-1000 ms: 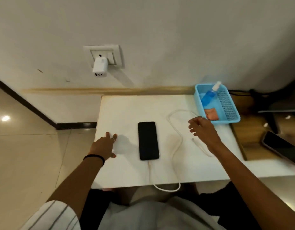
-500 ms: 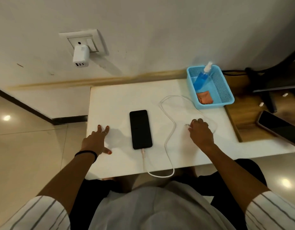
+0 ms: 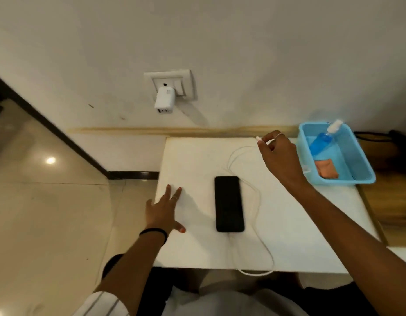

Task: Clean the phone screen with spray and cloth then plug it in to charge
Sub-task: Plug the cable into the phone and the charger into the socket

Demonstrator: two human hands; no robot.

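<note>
Two ends: one cable end is seated in the phone, centre of the desk.
Right hand: free plug pinched in closed fingers.
Left hand: spread flat, empty.
Charger: up-left of plug, nearer right hand.

The right hand hides part of the white cable and its plug tip is too small to tell, while the cable's lowest loop drops behind the bench edge.
</note>
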